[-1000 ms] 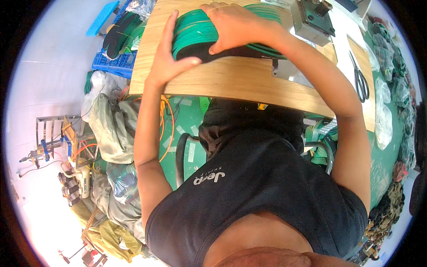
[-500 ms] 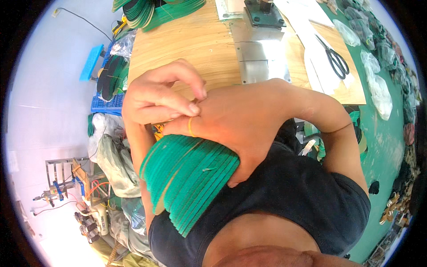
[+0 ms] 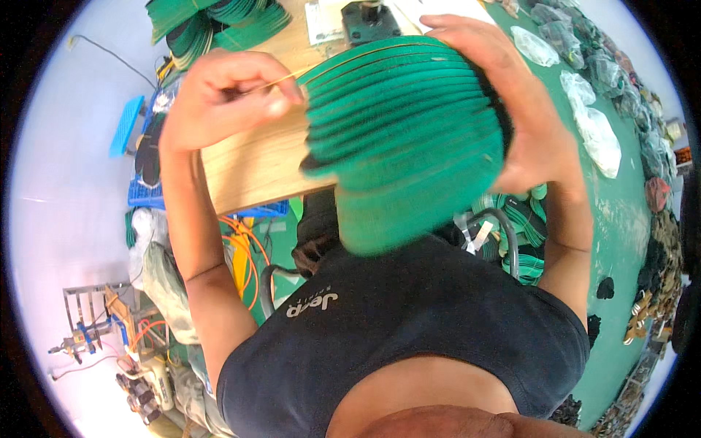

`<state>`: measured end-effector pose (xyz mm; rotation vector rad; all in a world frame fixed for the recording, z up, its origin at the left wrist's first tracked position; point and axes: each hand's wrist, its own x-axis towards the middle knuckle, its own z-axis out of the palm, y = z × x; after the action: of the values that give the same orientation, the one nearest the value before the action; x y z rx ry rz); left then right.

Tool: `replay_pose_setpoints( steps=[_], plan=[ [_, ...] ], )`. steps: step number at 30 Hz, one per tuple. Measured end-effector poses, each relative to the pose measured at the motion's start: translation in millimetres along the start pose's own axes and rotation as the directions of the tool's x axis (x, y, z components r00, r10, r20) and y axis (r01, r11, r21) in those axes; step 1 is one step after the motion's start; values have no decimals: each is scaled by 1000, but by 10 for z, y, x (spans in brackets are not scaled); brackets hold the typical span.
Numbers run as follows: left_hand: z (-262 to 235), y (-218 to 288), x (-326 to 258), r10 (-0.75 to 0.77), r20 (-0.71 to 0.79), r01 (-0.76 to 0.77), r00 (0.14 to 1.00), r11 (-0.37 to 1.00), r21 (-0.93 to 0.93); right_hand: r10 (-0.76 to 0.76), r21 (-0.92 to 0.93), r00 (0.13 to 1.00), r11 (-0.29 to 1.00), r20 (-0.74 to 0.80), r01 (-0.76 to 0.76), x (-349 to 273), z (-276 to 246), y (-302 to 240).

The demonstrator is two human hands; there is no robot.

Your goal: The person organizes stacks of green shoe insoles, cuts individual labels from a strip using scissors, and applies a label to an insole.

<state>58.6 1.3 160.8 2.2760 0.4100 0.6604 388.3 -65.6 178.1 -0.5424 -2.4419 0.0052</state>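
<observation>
Green straps (image 3: 409,139), a fanned stack of flat pieces, sit clamped in the right hand (image 3: 522,109), held up over the near edge of the wooden bench (image 3: 248,164). Its fingers wrap the far side of the stack, thumb side hidden. The left hand (image 3: 234,95) is pinched shut on a thin yellow band (image 3: 281,77) running to the stack's top edge.

The fan looks loose: if the right grip eases, the lower pieces could slide out and drop past the bench to the cluttered floor. The band looks taut; pulled harder, it may snap or slip from the pinch. More green stacks (image 3: 212,22) lie at the far end, beside a black fixture (image 3: 369,22).
</observation>
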Motion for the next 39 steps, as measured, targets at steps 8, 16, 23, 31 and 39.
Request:
replay_pose_setpoints(
  steps=[8,16,23,31,39],
  plan=[
    [741,521,611,249,-398,-212,883,968,135,577,-33,755,787,-312,-616,-585,64,251],
    [1623,181,756,206,-343,-122,917,960,251,530,403,531,848,-661,-345,-533,54,126],
    [1765,-315,1154,385,-623,-371,681,915,159,475,553,508,833,-719,4,-404,-68,127],
    [1879,-117,1582,91,-518,-432,850,685,-587,581,514,398,814,-710,-272,-708,72,355],
    [1788,-276,1506,162,-448,-329,879,887,-323,780,851,435,521,-449,-56,-1790,686,778]
  ],
)
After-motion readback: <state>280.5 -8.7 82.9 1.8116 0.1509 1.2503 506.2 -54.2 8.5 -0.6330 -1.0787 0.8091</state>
